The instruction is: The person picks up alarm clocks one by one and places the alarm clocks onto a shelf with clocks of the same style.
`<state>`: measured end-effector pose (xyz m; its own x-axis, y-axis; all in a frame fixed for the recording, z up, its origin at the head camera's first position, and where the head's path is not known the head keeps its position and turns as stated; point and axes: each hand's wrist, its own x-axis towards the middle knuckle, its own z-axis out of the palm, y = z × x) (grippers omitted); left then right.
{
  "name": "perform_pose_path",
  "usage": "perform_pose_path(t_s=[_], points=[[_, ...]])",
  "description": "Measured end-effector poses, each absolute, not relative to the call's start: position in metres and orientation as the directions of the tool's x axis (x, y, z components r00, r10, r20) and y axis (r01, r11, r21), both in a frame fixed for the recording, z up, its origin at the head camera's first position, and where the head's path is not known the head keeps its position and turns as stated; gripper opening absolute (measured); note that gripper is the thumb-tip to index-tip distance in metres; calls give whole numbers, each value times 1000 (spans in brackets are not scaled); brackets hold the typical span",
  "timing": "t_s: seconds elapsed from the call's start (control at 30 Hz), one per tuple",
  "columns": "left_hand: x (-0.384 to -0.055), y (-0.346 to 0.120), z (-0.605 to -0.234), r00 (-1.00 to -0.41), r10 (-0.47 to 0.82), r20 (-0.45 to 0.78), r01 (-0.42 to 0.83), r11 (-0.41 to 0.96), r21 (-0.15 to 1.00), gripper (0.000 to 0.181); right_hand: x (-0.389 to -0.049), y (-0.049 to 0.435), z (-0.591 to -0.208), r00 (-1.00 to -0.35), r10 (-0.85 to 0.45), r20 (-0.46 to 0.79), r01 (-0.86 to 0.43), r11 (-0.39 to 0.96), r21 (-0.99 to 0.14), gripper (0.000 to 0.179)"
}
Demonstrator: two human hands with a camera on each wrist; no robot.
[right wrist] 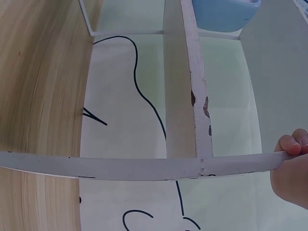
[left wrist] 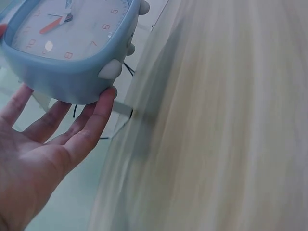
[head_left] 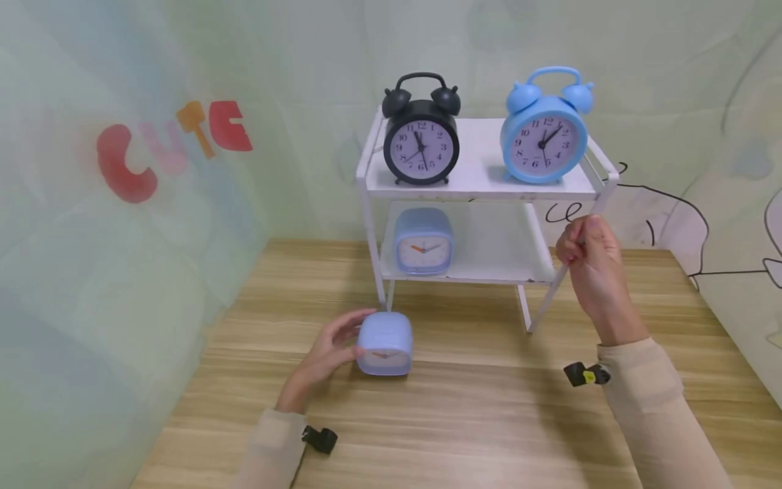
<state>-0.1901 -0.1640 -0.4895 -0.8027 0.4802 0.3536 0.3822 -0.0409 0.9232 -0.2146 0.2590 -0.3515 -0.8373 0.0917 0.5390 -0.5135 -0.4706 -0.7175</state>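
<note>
My left hand [head_left: 328, 351] holds a pale blue, rounded-square alarm clock [head_left: 386, 331] by its left side, low in front of the shelf's front left leg. In the left wrist view, the fingertips lie along the clock's blue case [left wrist: 62, 79], and small white feet show on its underside. The thumb is mostly cut off there. On the other side, my right hand [head_left: 594, 265] grips the front right leg [right wrist: 120, 166] of a white two-tier shelf [head_left: 482, 251], just below the upper tier.
The upper tier bears a black twin-bell alarm clock [head_left: 421, 146] and a light blue twin-bell alarm clock [head_left: 545, 141]. A second rounded blue clock [head_left: 423, 241] sits at the left of the lower tier. The shelf stands on a wooden table [head_left: 464, 421] before a decorated wall backdrop [head_left: 305, 136].
</note>
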Motion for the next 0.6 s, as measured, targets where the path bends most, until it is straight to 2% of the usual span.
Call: perform_pose_path(t_s=[0.23,0.6], points=[[-188,-145,-486,-792,497,353,378,-54,924,70,-214,259,-351,-841,87,534,-507,-473,-721,36],[-184,-114,-478,-781,530,332,361,-51,931,70,-215,258,-351,-838,94,538,-516,-460,-723,36]])
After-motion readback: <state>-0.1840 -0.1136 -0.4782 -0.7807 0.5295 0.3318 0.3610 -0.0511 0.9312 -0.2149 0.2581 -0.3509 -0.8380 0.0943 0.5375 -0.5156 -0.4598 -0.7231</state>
